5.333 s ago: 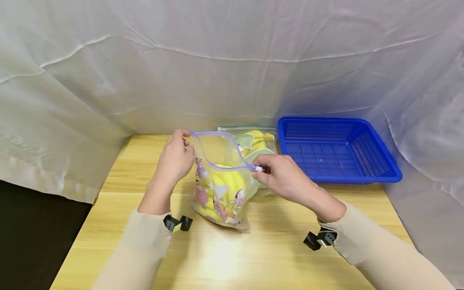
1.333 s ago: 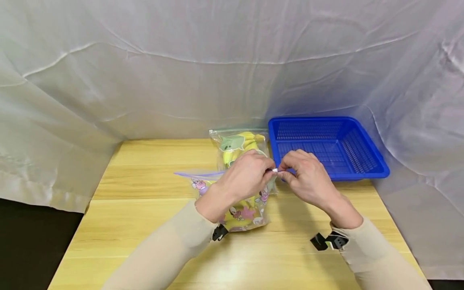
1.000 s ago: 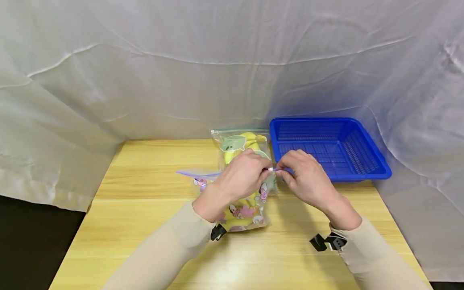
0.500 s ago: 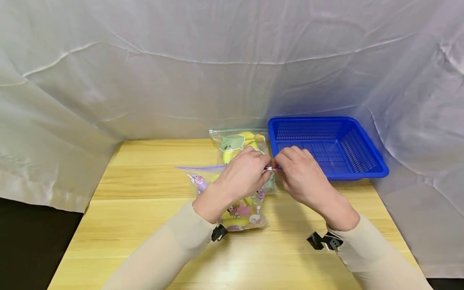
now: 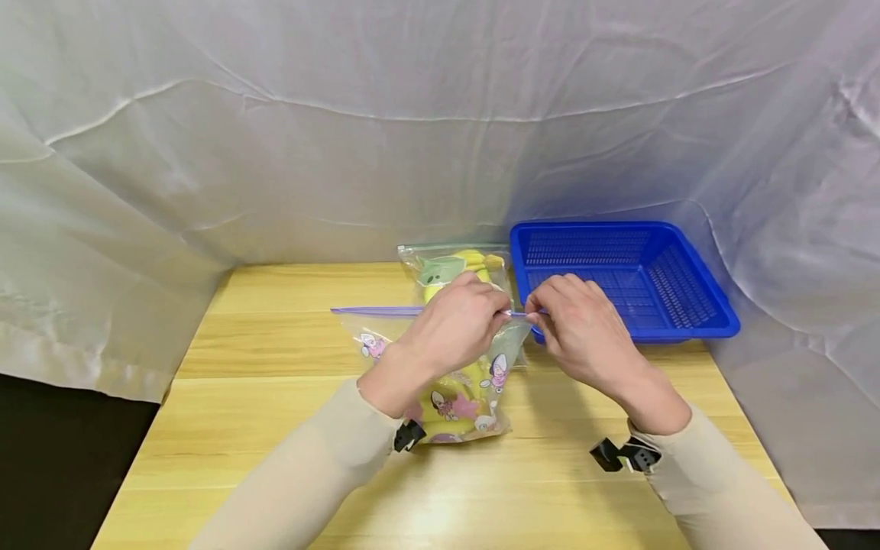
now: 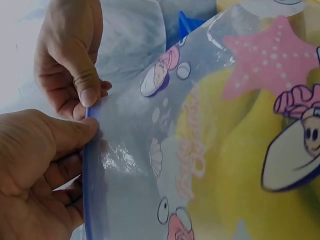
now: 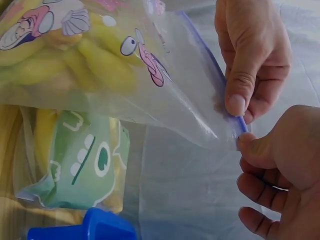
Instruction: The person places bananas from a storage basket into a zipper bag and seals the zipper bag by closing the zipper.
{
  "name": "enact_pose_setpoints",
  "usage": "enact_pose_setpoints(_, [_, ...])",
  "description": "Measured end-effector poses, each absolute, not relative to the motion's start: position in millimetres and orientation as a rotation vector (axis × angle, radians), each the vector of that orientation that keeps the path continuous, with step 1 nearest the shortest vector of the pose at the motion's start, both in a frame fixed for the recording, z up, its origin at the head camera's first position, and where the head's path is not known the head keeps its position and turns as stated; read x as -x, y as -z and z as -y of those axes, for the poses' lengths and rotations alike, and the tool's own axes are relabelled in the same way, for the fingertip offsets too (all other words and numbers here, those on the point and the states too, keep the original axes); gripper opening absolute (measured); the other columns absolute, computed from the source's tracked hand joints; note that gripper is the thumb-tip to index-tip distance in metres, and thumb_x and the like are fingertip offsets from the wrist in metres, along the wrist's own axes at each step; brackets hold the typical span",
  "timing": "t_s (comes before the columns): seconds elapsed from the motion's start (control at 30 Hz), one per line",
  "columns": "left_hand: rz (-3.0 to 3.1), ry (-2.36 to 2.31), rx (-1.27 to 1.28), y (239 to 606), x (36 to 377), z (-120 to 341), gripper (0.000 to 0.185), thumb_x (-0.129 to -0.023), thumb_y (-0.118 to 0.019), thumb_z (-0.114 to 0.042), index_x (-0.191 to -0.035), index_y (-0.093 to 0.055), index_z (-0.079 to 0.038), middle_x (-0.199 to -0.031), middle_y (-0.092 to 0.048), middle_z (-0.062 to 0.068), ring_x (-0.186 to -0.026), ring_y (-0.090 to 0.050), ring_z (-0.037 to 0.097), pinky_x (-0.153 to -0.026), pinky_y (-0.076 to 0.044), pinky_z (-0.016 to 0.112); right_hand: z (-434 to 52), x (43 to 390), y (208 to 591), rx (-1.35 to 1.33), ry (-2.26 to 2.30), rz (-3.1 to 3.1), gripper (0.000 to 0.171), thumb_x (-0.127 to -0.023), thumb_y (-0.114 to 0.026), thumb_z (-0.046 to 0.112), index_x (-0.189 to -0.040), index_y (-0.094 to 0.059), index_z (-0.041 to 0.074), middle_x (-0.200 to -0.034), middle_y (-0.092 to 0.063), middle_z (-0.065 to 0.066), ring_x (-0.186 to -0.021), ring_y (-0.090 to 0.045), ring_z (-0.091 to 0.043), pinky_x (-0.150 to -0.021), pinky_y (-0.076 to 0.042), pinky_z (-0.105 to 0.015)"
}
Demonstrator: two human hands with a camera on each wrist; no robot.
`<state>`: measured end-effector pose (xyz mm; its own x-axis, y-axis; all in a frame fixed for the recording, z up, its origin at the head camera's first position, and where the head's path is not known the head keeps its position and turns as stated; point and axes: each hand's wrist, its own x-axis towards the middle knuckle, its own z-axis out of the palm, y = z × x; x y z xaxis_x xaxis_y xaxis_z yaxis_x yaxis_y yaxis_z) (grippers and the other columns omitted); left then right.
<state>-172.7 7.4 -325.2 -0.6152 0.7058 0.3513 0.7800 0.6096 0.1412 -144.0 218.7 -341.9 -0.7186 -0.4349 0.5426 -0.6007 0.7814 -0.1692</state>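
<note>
A clear zip bag [image 5: 498, 374] with printed cartoon figures and a purple zip strip [image 5: 378, 311] stands upright on the table, yellow bananas [image 7: 107, 65] inside it. My left hand [image 5: 457, 325] reaches across the bag's front and pinches the strip near its right end. Just beyond it, my right hand [image 5: 580, 328] pinches the strip's end corner between thumb and forefinger. Both thumbs press on the strip in the left wrist view, a short gap apart. My left hand and forearm hide part of the bag's middle; whether the strip is sealed all along, I cannot tell.
Behind the held bag lies a second zip bag [image 5: 440, 269] of bananas with green cartoon prints. A blue plastic basket [image 5: 715, 305] stands at the back right beside it. Pale grey cloth [image 5: 344, 168] rises behind the wooden table [image 5: 275, 336].
Since the oldest frame, my left hand has moved from the bag's left corner to beside the right one, and the gaping mouth has narrowed to a line. Lately the strip has risen slightly.
</note>
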Motion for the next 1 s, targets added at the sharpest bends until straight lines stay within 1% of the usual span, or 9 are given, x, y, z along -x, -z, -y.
enact_pose_setpoints(0.2, [2.587,0.392,1.195,322,172,-2,0.011,-0.103,-0.069,-0.018,-0.097,-0.075,-0.012,-0.096,-0.079,0.0,-0.09,-0.068,0.018,-0.092,-0.046,0.033,-220,143,339,-0.767,-0.468,2.485,0.012,-0.093,-0.076,0.004,-0.09,-0.065,0.009,-0.09,-0.066,-0.005,-0.085,-0.06,-0.028,-0.073,-0.045,-0.045])
enact_pose_setpoints(0.37, [2.576,0.359,1.197,322,170,1,0.01,-0.102,-0.07,-0.019,-0.094,-0.074,-0.012,-0.092,-0.077,-0.001,-0.089,-0.067,0.019,-0.092,-0.045,0.033,-215,142,335,-0.82,-0.461,2.504,0.011,-0.092,-0.079,0.008,-0.095,-0.068,0.008,-0.095,-0.067,-0.005,-0.089,-0.061,-0.029,-0.077,-0.046,-0.047])
enact_pose_setpoints(0.47, [2.577,0.344,1.187,322,169,2,0.01,-0.101,-0.07,-0.02,-0.094,-0.073,-0.013,-0.09,-0.074,-0.001,-0.088,-0.063,0.02,-0.092,-0.045,0.032,-210,142,334,-0.869,-0.404,2.481,0.01,-0.092,-0.079,0.009,-0.094,-0.069,0.008,-0.093,-0.066,-0.006,-0.087,-0.059,-0.029,-0.073,-0.044,-0.043])
enact_pose_setpoints(0.6, [2.566,0.32,1.2,323,169,3,0.011,-0.102,-0.069,-0.021,-0.094,-0.071,-0.013,-0.089,-0.071,-0.002,-0.088,-0.059,0.021,-0.091,-0.043,0.032,-206,143,336,-0.883,-0.354,2.44,0.013,-0.089,-0.078,0.005,-0.089,-0.066,0.008,-0.087,-0.063,-0.006,-0.08,-0.055,-0.029,-0.067,-0.039,-0.04])
enact_pose_setpoints(0.7, [2.542,0.283,1.23,324,169,4,0.012,-0.101,-0.069,-0.022,-0.093,-0.069,-0.013,-0.089,-0.069,-0.001,-0.089,-0.057,0.021,-0.09,-0.043,0.032,-205,144,338,-0.887,-0.335,2.441,0.015,-0.087,-0.076,0.003,-0.085,-0.062,0.009,-0.083,-0.059,-0.005,-0.078,-0.052,-0.028,-0.066,-0.037,-0.039])
enact_pose_setpoints(0.8, [2.518,0.243,1.256,325,169,5,0.013,-0.1,-0.07,-0.023,-0.092,-0.067,-0.014,-0.088,-0.067,-0.001,-0.089,-0.056,0.022,-0.085,-0.044,0.033,-206,144,340,-0.9,-0.316,2.457,0.017,-0.086,-0.074,0.004,-0.083,-0.059,0.011,-0.081,-0.056,-0.003,-0.076,-0.05,-0.028,-0.066,-0.036,-0.039])
enact_pose_setpoints(0.93, [2.532,0.221,1.259,325,169,6,0.012,-0.1,-0.069,-0.023,-0.091,-0.066,-0.015,-0.087,-0.066,-0.002,-0.09,-0.055,0.022,-0.08,-0.044,0.034,-207,144,341,-0.902,-0.299,2.473,0.019,-0.086,-0.075,0.006,-0.082,-0.058,0.012,-0.079,-0.054,-0.001,-0.076,-0.048,-0.026,-0.067,-0.034,-0.038])
enact_pose_setpoints(1.0, [2.55,0.22,1.256,325,169,7,0.012,-0.1,-0.068,-0.023,-0.091,-0.066,-0.015,-0.088,-0.066,-0.003,-0.09,-0.055,0.021,-0.08,-0.044,0.034,-208,143,341,-0.895,-0.299,2.481,0.02,-0.087,-0.075,0.006,-0.082,-0.057,0.013,-0.079,-0.053,-0.001,-0.076,-0.047,-0.026,-0.068,-0.033,-0.037])
